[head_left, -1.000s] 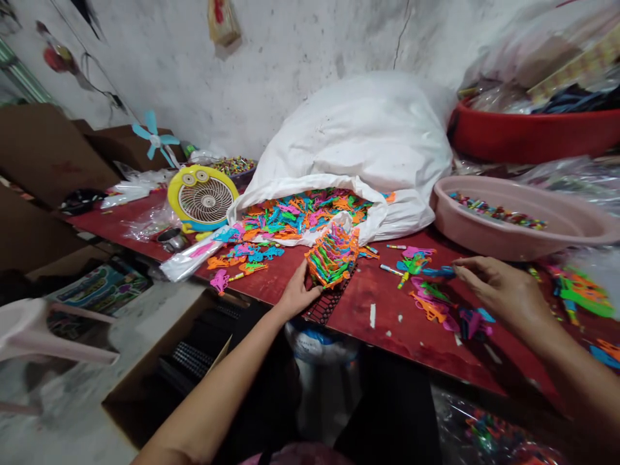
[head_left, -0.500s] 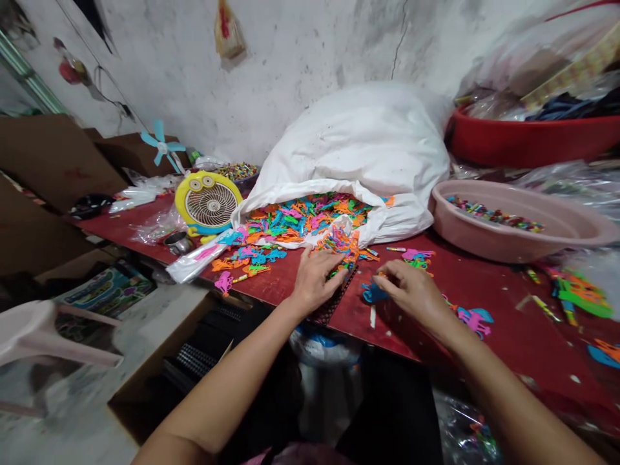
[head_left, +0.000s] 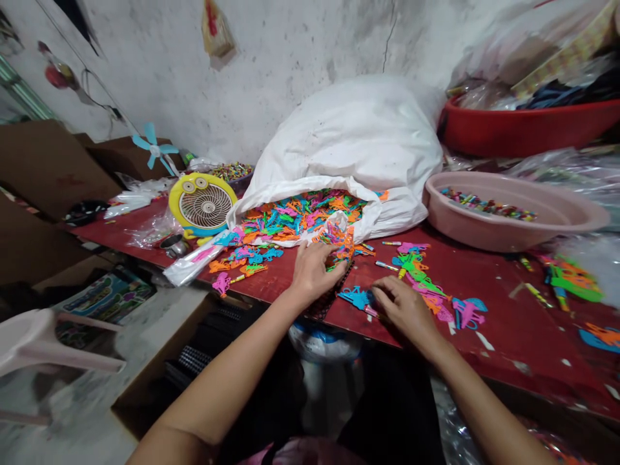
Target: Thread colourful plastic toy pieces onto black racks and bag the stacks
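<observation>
My left hand (head_left: 314,272), fingers apart, rests at the near edge of a pile of small orange, pink and green plastic pieces (head_left: 341,240). A dark perforated strip shows under that pile. To its right my right hand (head_left: 407,309) is closed, thumb and fingertips at the right end of a flat blue plastic piece (head_left: 355,297). The fingertips partly hide that end. A small pink stick (head_left: 371,311) lies just below it. Behind both hands, a large white sack (head_left: 353,129) spills many coloured plastic pieces (head_left: 295,216) from its mouth.
Loose pieces (head_left: 429,284) lie in a line right of my right hand. A pink basin (head_left: 557,223) with small coloured sticks stands at the right, below a red tub (head_left: 523,129). Left are a yellow fan (head_left: 206,205), a metal cup (head_left: 174,245) and a plastic stool (head_left: 36,336).
My right hand has lowered and the blue piece now lies flatter and more visible on the table. My left hand stays at the pile. The view has shifted slightly.
</observation>
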A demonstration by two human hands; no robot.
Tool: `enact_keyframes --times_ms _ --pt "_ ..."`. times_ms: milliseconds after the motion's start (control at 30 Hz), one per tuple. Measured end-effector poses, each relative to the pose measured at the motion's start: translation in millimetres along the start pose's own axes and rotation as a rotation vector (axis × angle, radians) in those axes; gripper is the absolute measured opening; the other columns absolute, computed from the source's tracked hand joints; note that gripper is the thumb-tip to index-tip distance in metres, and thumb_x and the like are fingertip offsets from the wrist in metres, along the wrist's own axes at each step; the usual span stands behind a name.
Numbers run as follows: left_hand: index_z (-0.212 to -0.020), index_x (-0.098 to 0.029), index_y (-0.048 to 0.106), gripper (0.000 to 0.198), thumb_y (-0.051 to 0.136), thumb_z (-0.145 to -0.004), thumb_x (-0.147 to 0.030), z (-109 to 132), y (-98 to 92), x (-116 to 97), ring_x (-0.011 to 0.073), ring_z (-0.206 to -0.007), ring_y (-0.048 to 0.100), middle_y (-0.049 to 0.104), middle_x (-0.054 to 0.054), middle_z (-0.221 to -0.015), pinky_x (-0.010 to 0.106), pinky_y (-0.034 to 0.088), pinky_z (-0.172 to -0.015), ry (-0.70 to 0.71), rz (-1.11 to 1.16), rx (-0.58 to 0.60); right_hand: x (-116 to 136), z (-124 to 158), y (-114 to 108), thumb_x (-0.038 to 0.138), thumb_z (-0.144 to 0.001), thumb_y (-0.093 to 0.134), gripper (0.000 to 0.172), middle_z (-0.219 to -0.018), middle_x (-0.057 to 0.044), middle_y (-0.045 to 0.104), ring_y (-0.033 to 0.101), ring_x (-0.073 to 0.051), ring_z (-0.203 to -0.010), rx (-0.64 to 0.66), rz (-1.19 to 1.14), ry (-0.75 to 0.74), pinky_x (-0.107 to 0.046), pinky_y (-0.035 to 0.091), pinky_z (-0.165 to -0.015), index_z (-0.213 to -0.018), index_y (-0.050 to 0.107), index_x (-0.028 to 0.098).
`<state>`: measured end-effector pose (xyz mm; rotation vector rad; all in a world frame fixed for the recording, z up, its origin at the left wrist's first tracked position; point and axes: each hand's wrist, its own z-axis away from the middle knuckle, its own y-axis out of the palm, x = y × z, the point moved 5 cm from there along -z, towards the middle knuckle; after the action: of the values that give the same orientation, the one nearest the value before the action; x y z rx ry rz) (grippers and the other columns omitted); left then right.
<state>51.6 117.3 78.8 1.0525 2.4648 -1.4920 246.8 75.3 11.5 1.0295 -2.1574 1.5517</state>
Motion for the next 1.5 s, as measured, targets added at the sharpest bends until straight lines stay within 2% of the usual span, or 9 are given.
enact_keyframes --times_ms 133,267,467,633,833,1033,1233,1400,1500 --pt "-0.093 -0.018 0.065 0.031 0.066 -0.082 -0.047 -11.9 -2.1 -14.9 0.0275 -0.103 0.058 0.067 0.010 -0.101 0.043 0.036 -0.096 -0.040 -0.236 -0.017 9.8 11.9 13.0 0.037 -0.093 0.051 0.023 -0.092 -0.007 0.061 0.058 -0.021 -0.086 0.103 0.292 -0.106 -0.031 0.043 -0.073 -0.101 0.065 0.021" --pt "-0.083 -0.018 0.065 0.026 0.060 -0.087 -0.043 -20.0 2.7 -23.6 0.0283 -0.096 0.060 0.068 0.010 -0.092 0.043 0.037 -0.089 -0.033 -0.377 0.056 6.5 21.4 20.6 0.028 -0.093 0.050 0.026 -0.101 -0.009 0.060 0.056 -0.023 -0.092 0.154 0.438 -0.149 -0.032 0.043 -0.079 -0.114 0.061 0.019" --pt "-0.082 -0.018 0.068 0.024 0.051 -0.089 -0.033 -22.2 7.3 -27.5 0.0227 -0.084 0.063 0.071 0.008 -0.085 0.033 0.041 -0.074 -0.088 -0.386 0.131 3.9 26.7 19.7 0.022 -0.096 0.043 0.021 -0.099 -0.010 0.057 0.054 -0.021 -0.089 0.160 0.503 -0.087 -0.031 0.040 -0.077 -0.104 0.063 0.019" --pt "-0.083 -0.021 0.072 0.022 0.052 -0.086 -0.030 -25.0 8.7 -29.1 0.0219 -0.084 0.065 0.072 0.007 -0.087 0.029 0.043 -0.072 -0.120 -0.422 0.176 4.1 28.5 17.3 0.019 -0.096 0.041 0.023 -0.098 -0.009 0.059 0.053 -0.021 -0.088 0.115 0.501 -0.067 -0.030 0.038 -0.075 -0.103 0.063 0.020" --pt "-0.101 -0.022 0.075 0.027 0.054 -0.083 -0.023 -32.3 6.4 -26.9 0.0210 -0.083 0.066 0.074 0.005 -0.088 0.028 0.046 -0.072 -0.117 -0.351 0.246 -6.4 28.7 15.2 0.019 -0.095 0.039 0.029 -0.093 -0.009 0.062 0.057 -0.022 -0.087 0.020 0.284 -0.017 -0.032 0.041 -0.076 -0.108 0.065 0.018" --pt "-0.110 -0.019 0.073 0.032 0.054 -0.084 -0.019 -40.5 2.8 -19.3 0.0157 -0.072 0.063 0.073 0.002 -0.082 0.024 0.046 -0.068 -0.120 -0.164 0.379 -30.0 25.6 18.2 0.030 -0.090 0.046 0.027 -0.099 -0.007 0.069 0.062 -0.021 -0.090 -0.163 -0.251 0.115 -0.034 0.047 -0.080 -0.105 0.066 0.021" --pt "-0.108 -0.016 0.069 0.027 0.056 -0.085 -0.021 -37.1 4.8 -10.9 0.0137 -0.064 0.058 0.067 0.000 -0.072 0.023 0.042 -0.060 -0.156 -0.092 0.326 -49.5 20.6 22.1 0.043 -0.079 0.057 0.032 -0.067 0.000 0.059 0.057 -0.016 -0.061 -0.227 -0.631 0.397 -0.028 0.045 -0.060 -0.097 0.065 0.017" --pt "-0.090 -0.015 0.068 0.030 0.064 -0.082 -0.044 -34.0 -0.8 -16.8 0.0181 -0.075 0.062 0.069 0.006 -0.083 0.026 0.044 -0.067 -0.181 -0.297 0.199 -48.5 22.1 18.2 0.043 -0.078 0.057 0.031 -0.064 0.002 0.056 0.052 -0.014 -0.058 -0.283 -0.617 0.401 -0.026 0.040 -0.056 -0.094 0.066 0.017" --pt "-0.079 -0.017 0.070 0.032 0.061 -0.082 -0.048 -37.1 -0.6 -22.4 0.0221 -0.080 0.064 0.071 0.009 -0.082 0.029 0.044 -0.070 -0.168 -0.457 0.220 -46.1 24.2 17.0 0.043 -0.080 0.056 0.031 -0.065 0.001 0.056 0.050 -0.014 -0.060 -0.287 -0.566 0.364 -0.026 0.038 -0.057 -0.095 0.067 0.018"
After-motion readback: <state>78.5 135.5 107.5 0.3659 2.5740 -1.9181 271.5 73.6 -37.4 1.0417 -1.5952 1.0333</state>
